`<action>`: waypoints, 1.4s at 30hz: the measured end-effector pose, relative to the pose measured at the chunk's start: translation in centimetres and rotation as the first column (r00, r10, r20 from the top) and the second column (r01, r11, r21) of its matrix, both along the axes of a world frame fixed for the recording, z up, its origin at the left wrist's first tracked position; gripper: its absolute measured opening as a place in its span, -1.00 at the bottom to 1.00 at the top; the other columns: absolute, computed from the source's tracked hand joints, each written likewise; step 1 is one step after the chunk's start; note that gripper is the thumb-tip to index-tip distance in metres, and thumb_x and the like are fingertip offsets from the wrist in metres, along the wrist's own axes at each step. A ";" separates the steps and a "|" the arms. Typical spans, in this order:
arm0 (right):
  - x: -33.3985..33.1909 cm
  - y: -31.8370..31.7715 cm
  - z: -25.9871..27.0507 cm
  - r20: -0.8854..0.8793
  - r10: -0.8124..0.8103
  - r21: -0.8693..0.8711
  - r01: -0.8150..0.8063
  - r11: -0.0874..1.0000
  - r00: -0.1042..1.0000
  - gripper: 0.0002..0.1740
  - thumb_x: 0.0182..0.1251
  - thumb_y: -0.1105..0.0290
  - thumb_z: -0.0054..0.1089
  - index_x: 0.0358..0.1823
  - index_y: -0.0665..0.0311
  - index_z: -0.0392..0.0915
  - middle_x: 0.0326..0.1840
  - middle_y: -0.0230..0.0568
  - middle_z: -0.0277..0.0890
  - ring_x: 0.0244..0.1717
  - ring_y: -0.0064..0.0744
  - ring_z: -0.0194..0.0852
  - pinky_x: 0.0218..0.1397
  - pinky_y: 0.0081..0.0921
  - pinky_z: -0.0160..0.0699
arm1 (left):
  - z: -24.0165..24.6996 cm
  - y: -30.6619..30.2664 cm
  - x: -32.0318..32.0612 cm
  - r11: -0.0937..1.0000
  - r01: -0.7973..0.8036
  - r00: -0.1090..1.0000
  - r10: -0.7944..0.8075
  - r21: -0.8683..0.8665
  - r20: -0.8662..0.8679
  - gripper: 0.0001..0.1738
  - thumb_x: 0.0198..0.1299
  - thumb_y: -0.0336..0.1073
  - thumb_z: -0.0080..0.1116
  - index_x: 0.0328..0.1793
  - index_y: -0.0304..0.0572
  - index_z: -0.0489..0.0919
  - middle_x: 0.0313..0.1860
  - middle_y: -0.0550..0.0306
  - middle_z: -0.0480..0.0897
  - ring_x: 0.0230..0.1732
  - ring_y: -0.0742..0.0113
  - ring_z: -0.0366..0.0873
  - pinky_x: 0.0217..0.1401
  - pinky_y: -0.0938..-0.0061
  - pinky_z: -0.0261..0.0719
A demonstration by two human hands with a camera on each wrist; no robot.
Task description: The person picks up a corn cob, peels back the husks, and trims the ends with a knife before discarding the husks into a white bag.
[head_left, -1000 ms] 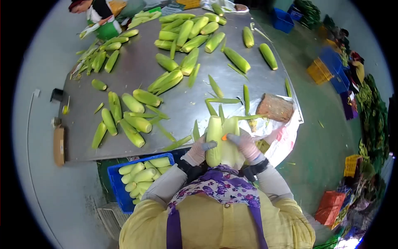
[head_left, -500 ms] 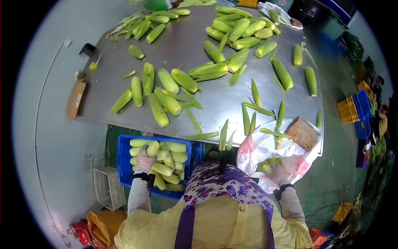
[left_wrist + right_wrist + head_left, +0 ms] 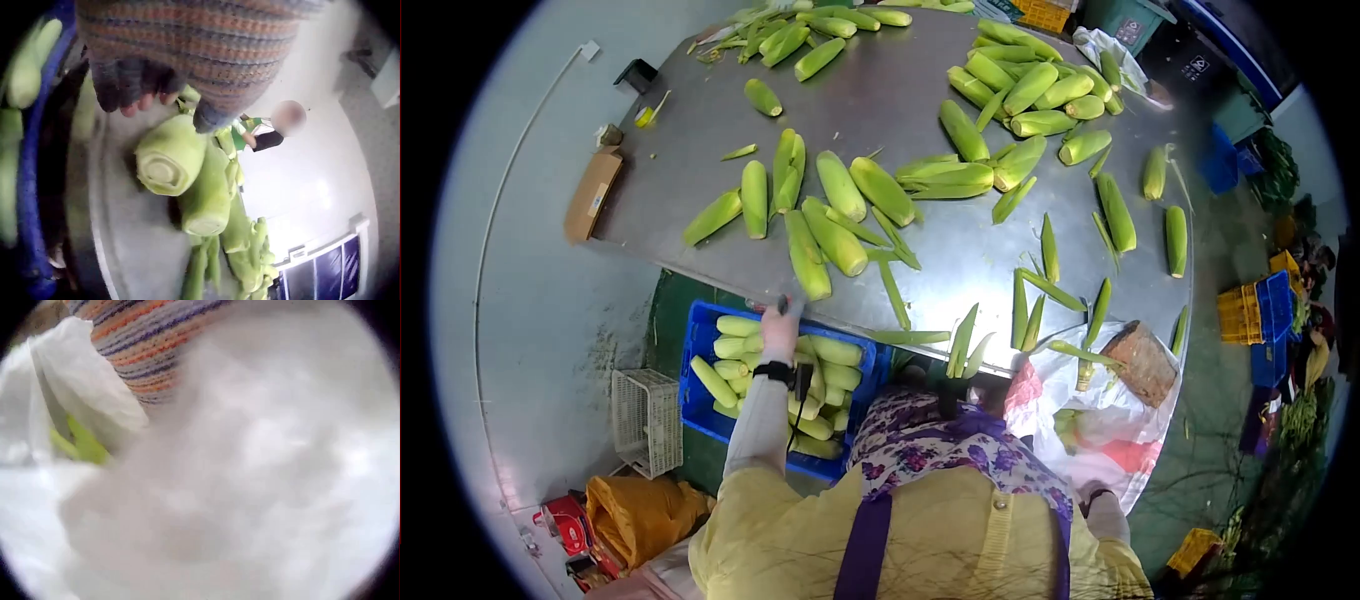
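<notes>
My left hand (image 3: 782,328), in a striped knit glove with bare fingertips, reaches over the crate to the table's near edge. Its fingers hang loosely beside the cut end of a green corn ear (image 3: 169,156), nothing between them. That ear lies among several husked ears (image 3: 835,240) on the metal table. Below the arm, a blue crate (image 3: 700,400) holds many pale green ears (image 3: 832,350). My right hand (image 3: 1092,490) is down beside a white plastic bag (image 3: 1050,395); bag folds cover its fingers, and I cannot tell what they hold. Green husk (image 3: 87,447) shows inside the bag.
A brown block (image 3: 1142,362) weighs on the bag at the table's right corner. Loose husk leaves (image 3: 1050,290) lie nearby, and a pile of corn (image 3: 1030,85) is farther back. A white basket (image 3: 648,425) stands on the floor left of the crate.
Both hands held a corn ear at the front, then parted. The left put a pale ear into the crate and moved up to the table; the right went to the bag, then lower.
</notes>
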State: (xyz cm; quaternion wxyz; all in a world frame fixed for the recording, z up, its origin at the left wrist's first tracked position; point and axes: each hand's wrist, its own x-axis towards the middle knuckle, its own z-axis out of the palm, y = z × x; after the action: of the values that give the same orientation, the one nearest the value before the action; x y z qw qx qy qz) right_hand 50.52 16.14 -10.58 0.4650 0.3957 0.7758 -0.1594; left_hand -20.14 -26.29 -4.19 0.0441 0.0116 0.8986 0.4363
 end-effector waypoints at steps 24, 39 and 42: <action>-23.1 -3.2 12.0 -0.908 0.141 0.359 0.558 0.748 0.395 -0.66 0.18 0.45 0.18 0.00 0.37 0.62 -0.01 0.14 0.62 0.01 0.18 0.60 0.06 -0.08 0.57 | 10.9 13.2 2.5 0.130 -0.458 0.420 -0.840 0.879 0.343 -0.24 0.24 -0.13 0.26 0.50 -0.32 0.32 0.31 -0.26 0.54 0.27 -0.14 0.56 0.33 0.02 0.60; -32.7 -6.3 27.0 -0.714 -0.478 -0.667 0.292 0.685 -0.512 -0.54 0.31 0.36 0.32 0.21 0.36 0.55 0.02 -0.15 0.59 0.06 -0.36 0.57 0.22 -0.43 0.52 | 13.4 26.0 18.7 -0.012 0.472 -0.103 -0.994 0.881 0.041 0.22 -0.23 -0.11 0.70 0.59 -0.06 0.22 0.39 0.18 0.45 0.38 0.23 0.40 0.44 0.26 0.37; -31.4 -7.1 26.9 -0.851 -0.306 -0.464 0.337 0.819 -0.427 -0.55 0.24 0.36 0.41 0.14 0.34 0.59 -0.02 -0.14 0.62 -0.02 -0.31 0.62 0.13 -0.39 0.58 | 13.2 26.0 19.4 0.005 0.475 -0.112 -0.992 0.880 0.066 0.25 -0.27 -0.18 0.72 0.62 0.04 0.21 0.41 0.21 0.44 0.40 0.24 0.39 0.46 0.23 0.37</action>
State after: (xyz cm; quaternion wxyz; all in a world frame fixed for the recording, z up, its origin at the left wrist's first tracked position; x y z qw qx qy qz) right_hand 19.12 9.06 16.28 -0.4153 0.3236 0.6650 -0.5297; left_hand -0.75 -0.29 9.01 0.6574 0.4096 0.3595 0.5204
